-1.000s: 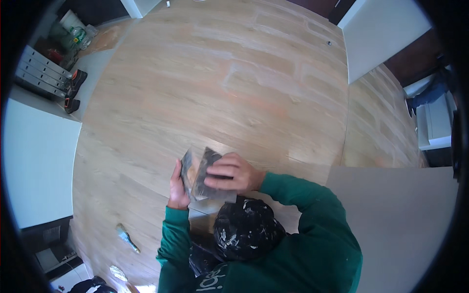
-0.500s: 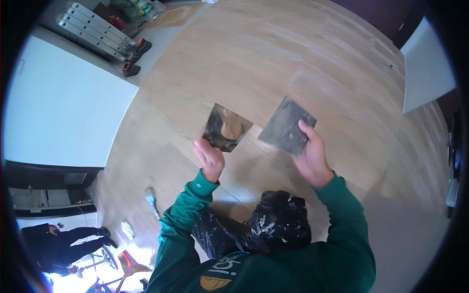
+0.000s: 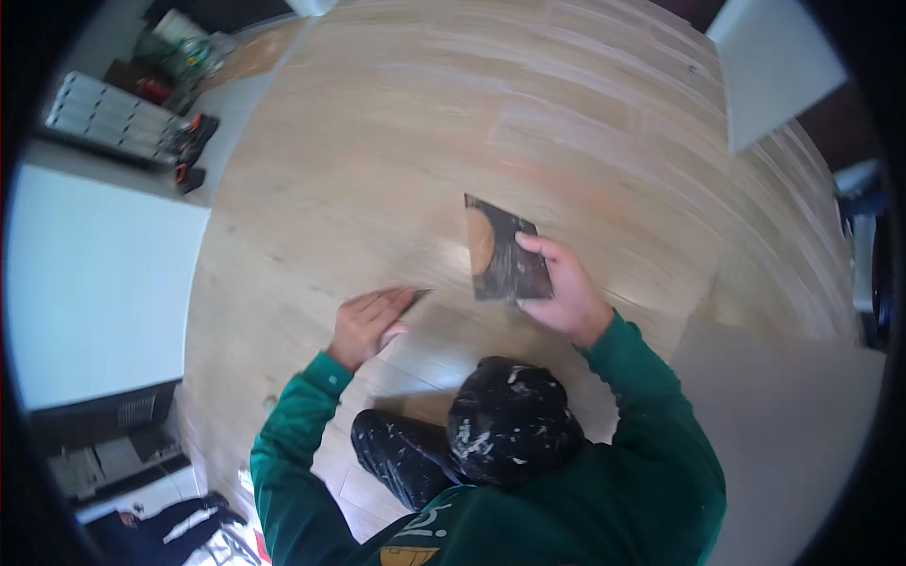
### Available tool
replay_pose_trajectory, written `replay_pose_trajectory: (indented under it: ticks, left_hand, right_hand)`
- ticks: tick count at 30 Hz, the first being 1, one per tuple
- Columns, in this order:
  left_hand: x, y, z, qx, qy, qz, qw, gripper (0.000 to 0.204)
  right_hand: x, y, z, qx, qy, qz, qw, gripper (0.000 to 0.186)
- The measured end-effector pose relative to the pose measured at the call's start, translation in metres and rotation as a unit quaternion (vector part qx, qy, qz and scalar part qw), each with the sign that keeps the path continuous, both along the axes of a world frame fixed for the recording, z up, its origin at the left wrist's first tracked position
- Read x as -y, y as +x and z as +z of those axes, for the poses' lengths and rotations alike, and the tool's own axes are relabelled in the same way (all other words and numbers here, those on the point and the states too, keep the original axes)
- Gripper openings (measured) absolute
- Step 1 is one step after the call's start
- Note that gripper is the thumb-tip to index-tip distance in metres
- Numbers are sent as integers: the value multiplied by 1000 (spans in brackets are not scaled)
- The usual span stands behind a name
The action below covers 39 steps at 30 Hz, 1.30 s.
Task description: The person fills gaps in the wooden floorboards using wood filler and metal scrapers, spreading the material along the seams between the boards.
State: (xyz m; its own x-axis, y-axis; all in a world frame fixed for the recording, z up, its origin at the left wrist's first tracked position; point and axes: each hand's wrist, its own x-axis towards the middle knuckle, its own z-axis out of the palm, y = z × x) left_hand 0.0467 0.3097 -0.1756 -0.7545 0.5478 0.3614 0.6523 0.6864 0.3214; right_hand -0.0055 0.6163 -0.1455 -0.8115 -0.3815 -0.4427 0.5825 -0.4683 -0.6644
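Head view: right hand [image 3: 564,291], three o'clock, grips a spreader plate [image 3: 519,269] now carrying tan filler [image 3: 480,241]; left hand [image 3: 366,325], eight o'clock, holds a second spreader [image 3: 421,295], now edge-on.

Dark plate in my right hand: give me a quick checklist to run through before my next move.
1. Right hand gripping the dark plate: ok, thumb on its upper face.
2. Tan paste on that plate: ok, one patch by its left edge.
3. Left hand holding the thin dark piece: ok, one corner shows past the fingers.
4. That piece free of paste: cannot tell, mostly hidden.
5. Plate and piece apart: ok, a gap shows.
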Motion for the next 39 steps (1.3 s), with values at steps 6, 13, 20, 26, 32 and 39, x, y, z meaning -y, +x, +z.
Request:
replay_pose_trajectory:
  ticks: [6, 13, 20, 26, 32, 39]
  left_hand:
    - [27, 129, -144, 495, 688, 351, 398, 58]
    - [84, 313, -224, 448, 715, 437, 311, 49]
    - [72, 305, -214, 409, 714, 508, 255, 42]
    - [75, 309, -219, 438, 703, 490, 272, 42]
    - [69, 297, -210, 451, 674, 520, 270, 44]
    - [65, 292, -205, 475, 650, 518, 290, 49]
  right_hand:
    - [-156, -68, -159, 83, -32, -128, 988, 30]
    - [-279, -130, -236, -229, 690, 47, 685, 29]
    - [-261, -102, -280, -417, 759, 67, 496, 33]
    - [-285, -82, -259, -390, 746, 142, 521, 39]
    - [-304, -63, -275, -395, 795, 32, 459, 32]
    - [-349, -58, -262, -329, 822, 65, 460, 35]
